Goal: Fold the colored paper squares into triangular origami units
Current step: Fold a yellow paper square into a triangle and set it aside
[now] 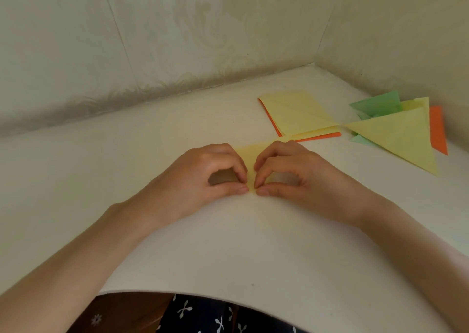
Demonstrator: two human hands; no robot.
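A yellow paper piece (250,155) lies on the white table (241,243), mostly hidden under both hands. My left hand (203,175) pinches its left half between curled fingers and thumb. My right hand (291,172) pinches the right half the same way. The fingertips of both hands meet near the paper's near point. Only a yellow strip shows between and behind the hands.
A stack of yellow and orange paper squares (297,114) lies at the back right. Right of it sit folded triangles: a large yellow one (403,134) over green ones (375,104) and an orange one (437,129). Walls close in behind and to the right.
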